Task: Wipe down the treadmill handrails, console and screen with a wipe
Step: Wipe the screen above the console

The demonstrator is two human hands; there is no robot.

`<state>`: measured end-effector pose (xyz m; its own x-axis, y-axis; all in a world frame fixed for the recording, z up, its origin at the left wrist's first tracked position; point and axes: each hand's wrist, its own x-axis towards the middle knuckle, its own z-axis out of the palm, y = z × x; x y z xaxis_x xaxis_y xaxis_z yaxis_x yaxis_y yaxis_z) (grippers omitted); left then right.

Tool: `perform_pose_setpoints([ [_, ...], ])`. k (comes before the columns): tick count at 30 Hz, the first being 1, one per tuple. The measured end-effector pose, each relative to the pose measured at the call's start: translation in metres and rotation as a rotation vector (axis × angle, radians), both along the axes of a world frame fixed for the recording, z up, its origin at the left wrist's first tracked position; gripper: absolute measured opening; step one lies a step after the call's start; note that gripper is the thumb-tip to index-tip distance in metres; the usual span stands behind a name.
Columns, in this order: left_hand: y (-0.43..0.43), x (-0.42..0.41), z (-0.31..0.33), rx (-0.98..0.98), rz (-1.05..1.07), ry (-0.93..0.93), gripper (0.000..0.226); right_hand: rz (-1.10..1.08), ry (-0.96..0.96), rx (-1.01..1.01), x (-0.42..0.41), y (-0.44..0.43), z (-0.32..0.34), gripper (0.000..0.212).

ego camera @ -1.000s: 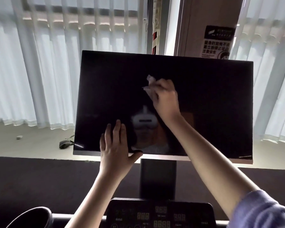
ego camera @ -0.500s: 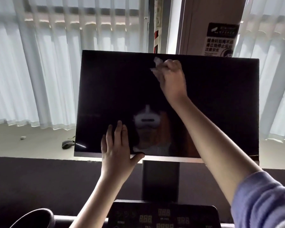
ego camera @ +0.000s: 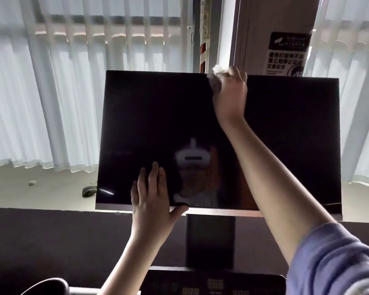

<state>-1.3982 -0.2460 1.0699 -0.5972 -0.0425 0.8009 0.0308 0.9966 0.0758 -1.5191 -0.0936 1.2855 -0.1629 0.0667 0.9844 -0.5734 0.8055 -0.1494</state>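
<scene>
The treadmill's large dark screen [ego camera: 149, 124] fills the middle of the view, tilted on its post. My right hand [ego camera: 230, 96] is at the screen's top edge, a little right of the middle, and grips a small white wipe [ego camera: 218, 69] whose tip sticks out above the fingers. My left hand [ego camera: 151, 199] lies on the screen's lower edge with straight fingers on the glass and the thumb hooked under the frame. The console [ego camera: 213, 284] with lit digits shows at the bottom.
A dark post [ego camera: 210, 239] carries the screen. White vertical blinds [ego camera: 62, 92] hang behind, and a pillar with a black warning sign [ego camera: 285, 53] stands at the right. A dark cup holder [ego camera: 49, 288] sits at bottom left. Small objects lie on the floor [ego camera: 88, 190].
My right hand has slid the wipe upward from the screen's middle to its top edge. My left hand has stayed on the lower edge.
</scene>
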Motion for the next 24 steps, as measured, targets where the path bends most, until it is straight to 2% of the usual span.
perform_pose_setpoints([
  [3,0.002,0.001,0.002,0.011,-0.002,0.005,0.110,0.071,0.046,0.196,0.003,0.008,-0.010,0.026],
  [4,0.003,0.001,0.003,0.018,-0.003,0.002,0.110,0.053,0.025,0.184,0.003,0.016,-0.008,0.029],
  [7,0.007,0.003,0.006,0.026,-0.053,0.001,0.106,-0.047,-0.003,-0.045,-0.002,0.035,-0.003,0.039],
  [9,0.011,0.004,0.006,0.005,-0.108,0.015,0.099,-0.038,0.014,-0.082,0.000,0.030,-0.011,0.032],
  [12,0.016,0.005,0.006,-0.002,-0.137,0.021,0.093,0.096,0.092,0.179,0.005,0.020,-0.035,0.015],
  [14,0.019,0.005,0.006,0.006,-0.130,0.011,0.092,0.144,0.102,0.286,0.005,0.031,-0.037,0.016],
  [19,0.022,0.005,0.004,0.001,-0.108,-0.005,0.097,-0.023,0.056,-0.034,0.007,0.036,-0.033,0.023],
  [20,0.022,0.004,0.003,0.000,-0.108,-0.002,0.097,0.011,0.073,-0.005,0.012,0.028,-0.042,0.020],
  [24,0.021,0.003,0.003,-0.006,-0.108,0.006,0.098,0.162,0.143,0.355,0.027,0.025,-0.073,0.014],
])
